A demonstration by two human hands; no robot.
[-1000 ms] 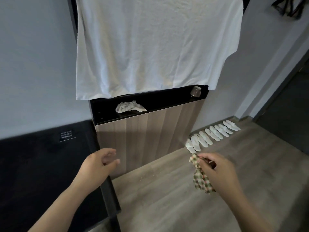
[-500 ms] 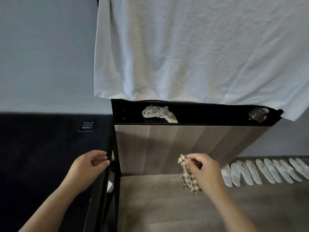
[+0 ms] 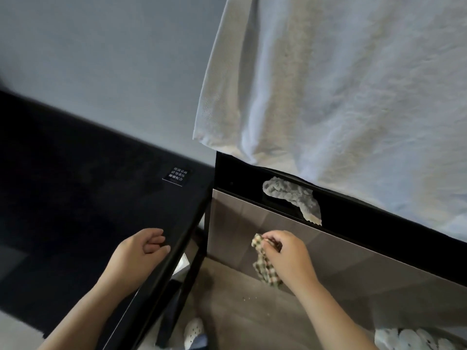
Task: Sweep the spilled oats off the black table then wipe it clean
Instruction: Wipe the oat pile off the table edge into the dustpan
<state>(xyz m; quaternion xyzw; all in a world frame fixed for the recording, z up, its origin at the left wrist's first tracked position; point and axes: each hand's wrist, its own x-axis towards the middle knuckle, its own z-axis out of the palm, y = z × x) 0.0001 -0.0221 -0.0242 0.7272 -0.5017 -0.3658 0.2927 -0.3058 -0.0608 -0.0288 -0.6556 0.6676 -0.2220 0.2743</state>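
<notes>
My right fingers (image 3: 274,236) pinched the checked cloth (image 3: 265,270); my left fingers (image 3: 153,239) curled loosely, holding nothing, above the black table (image 3: 88,198) by its right edge.

Bare hands (image 3: 141,251) and forearms (image 3: 336,317)

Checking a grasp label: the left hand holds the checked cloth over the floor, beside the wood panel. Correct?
Wrong hand: the right hand grips the checked cloth, and the left hand holds nothing. The rest stands: in the head view the cloth hangs over the floor beside the wood panel.
</notes>
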